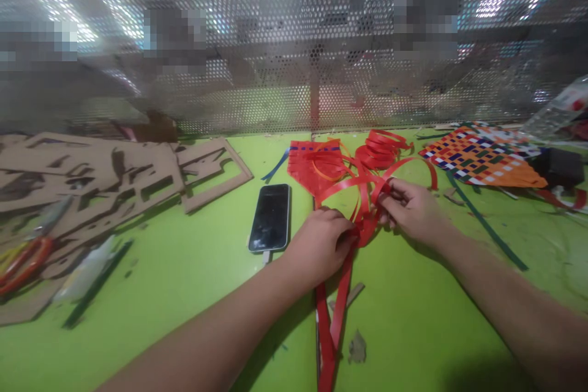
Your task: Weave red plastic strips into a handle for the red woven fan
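Observation:
Red ribbon (337,312) runs in loops and long strands across the middle of the green table. My left hand (324,242) is closed on the ribbon, its fingertips partly hidden behind the hand. Just to the right, my right hand (408,208) pinches another part of the ribbon between thumb and fingers. Beyond the hands lies a red woven piece (305,165) with a blue strip through its top edge. A coil of red ribbon (381,150) rests to its right. Left of my left hand, a phone (271,217) lies flat with a cable plugged in.
Cut cardboard frames (138,174) are piled at the left, with orange-handled scissors (30,263) and a glue stick or tube (87,269) nearby. At right are a multicoloured woven piece (487,156), a dark block (560,166) and a clear bottle (560,110). A perforated screen (257,86) stands behind.

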`<state>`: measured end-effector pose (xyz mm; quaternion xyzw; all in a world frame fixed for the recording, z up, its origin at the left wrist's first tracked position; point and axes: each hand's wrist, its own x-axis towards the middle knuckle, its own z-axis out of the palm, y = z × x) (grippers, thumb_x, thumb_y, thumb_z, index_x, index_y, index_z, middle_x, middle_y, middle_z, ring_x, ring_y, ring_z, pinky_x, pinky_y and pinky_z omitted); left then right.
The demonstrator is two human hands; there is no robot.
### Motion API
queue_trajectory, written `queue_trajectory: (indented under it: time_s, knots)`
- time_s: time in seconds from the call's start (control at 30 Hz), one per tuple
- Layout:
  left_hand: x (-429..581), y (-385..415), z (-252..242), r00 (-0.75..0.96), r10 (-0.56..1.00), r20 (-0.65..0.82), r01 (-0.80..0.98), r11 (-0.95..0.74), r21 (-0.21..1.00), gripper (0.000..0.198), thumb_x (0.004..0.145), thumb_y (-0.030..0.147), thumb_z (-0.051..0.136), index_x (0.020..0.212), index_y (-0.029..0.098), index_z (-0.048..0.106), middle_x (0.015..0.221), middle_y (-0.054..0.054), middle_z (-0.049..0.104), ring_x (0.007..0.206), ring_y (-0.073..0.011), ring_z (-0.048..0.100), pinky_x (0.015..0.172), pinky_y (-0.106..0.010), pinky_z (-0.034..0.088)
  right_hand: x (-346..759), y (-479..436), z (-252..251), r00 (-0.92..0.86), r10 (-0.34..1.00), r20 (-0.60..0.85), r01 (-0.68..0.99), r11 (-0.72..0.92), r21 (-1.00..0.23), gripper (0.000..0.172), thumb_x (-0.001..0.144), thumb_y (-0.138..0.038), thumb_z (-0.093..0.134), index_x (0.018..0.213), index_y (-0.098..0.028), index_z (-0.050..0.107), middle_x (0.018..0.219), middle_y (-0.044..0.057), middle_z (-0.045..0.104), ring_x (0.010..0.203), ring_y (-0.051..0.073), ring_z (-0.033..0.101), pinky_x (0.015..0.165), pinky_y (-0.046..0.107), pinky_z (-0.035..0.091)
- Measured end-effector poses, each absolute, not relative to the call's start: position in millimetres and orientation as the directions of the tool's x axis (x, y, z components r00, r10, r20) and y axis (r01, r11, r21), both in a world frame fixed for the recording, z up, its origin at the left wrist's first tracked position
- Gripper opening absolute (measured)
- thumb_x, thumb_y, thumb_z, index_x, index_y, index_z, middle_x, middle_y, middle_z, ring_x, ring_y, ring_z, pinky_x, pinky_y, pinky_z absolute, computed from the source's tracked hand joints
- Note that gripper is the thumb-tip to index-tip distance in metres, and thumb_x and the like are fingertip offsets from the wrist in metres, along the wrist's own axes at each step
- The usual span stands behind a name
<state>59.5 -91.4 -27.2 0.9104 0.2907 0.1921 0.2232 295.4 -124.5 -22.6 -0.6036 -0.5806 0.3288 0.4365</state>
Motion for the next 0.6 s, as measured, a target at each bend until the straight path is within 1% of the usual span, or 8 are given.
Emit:
queue_trajectory:
  time_s: [0.1,0.17,0.23,0.33,0.47,0.53,0.6]
  knots:
    - [60,-90,-29,0.772,0.588,0.239,0.421,-0.756,0.501,0.025,0.099,0.018,0.060,0.113,0.017,0.081,0.101,-0.011,0.080,0.099,-0.0273,0.073,0.099,-0.044,0.055,294,-127,-23,0.071,0.992,0.106,0.428,0.065,-0.901,0.016,0.099,-0.033,0.066,0.087,-0.024,0.063,0.056,-0.003,0.064,0.045,0.014,0.061,0.044,0.024,0.047]
    - [59,-89,-30,0.780,0.575,0.246,0.402,-0.762,0.508,0.025,0.100,0.019,0.060,0.113,0.017,0.081,0.100,-0.011,0.080,0.098,-0.0267,0.073,0.099,-0.043,0.055,294,-128,-25,0.038,0.992,0.119,0.433,0.091,-0.897,0.018,0.100,-0.036,0.066,0.086,-0.024,0.063,0.059,-0.003,0.065,0.047,0.015,0.062,0.045,0.025,0.047]
    - [59,-89,-30,0.782,0.580,0.230,0.393,-0.744,0.539,0.026,0.100,0.019,0.059,0.113,0.018,0.081,0.102,-0.010,0.080,0.098,-0.0256,0.074,0.097,-0.040,0.057,293,-130,-27,0.000,0.990,0.140,0.463,0.125,-0.878,0.023,0.101,-0.039,0.065,0.083,-0.025,0.061,0.062,-0.002,0.066,0.050,0.016,0.064,0.047,0.026,0.048]
    - [58,-92,-27,0.766,0.621,0.163,0.441,-0.693,0.571,0.026,0.100,0.019,0.059,0.115,0.020,0.080,0.108,-0.009,0.079,0.099,-0.0252,0.074,0.090,-0.036,0.058,292,-132,-26,-0.053,0.985,0.161,0.574,0.162,-0.802,0.028,0.103,-0.039,0.061,0.079,-0.025,0.057,0.060,-0.002,0.065,0.052,0.017,0.062,0.050,0.027,0.045]
    - [58,-96,-21,0.734,0.675,0.075,0.529,-0.638,0.560,0.025,0.102,0.026,0.059,0.116,0.023,0.079,0.111,-0.009,0.079,0.100,-0.0277,0.075,0.088,-0.039,0.059,290,-135,-19,-0.109,0.985,0.133,0.694,0.171,-0.699,0.025,0.106,-0.041,0.053,0.089,-0.025,0.063,0.058,-0.003,0.063,0.051,0.017,0.060,0.051,0.028,0.040]
    - [60,-98,-20,0.725,0.688,0.043,0.551,-0.616,0.564,0.024,0.103,0.029,0.058,0.114,0.023,0.078,0.109,-0.008,0.079,0.097,-0.0272,0.075,0.083,-0.038,0.059,288,-136,-17,-0.133,0.983,0.124,0.737,0.182,-0.651,0.026,0.107,-0.040,0.051,0.090,-0.025,0.063,0.058,-0.003,0.064,0.051,0.017,0.059,0.052,0.028,0.038]
    - [60,-98,-21,0.699,0.715,0.018,0.585,-0.587,0.559,0.023,0.102,0.033,0.058,0.111,0.022,0.077,0.103,-0.007,0.078,0.089,-0.0260,0.075,0.075,-0.036,0.058,288,-136,-16,-0.160,0.979,0.126,0.764,0.204,-0.612,0.027,0.107,-0.038,0.049,0.088,-0.025,0.063,0.060,-0.002,0.065,0.052,0.017,0.059,0.053,0.029,0.038]
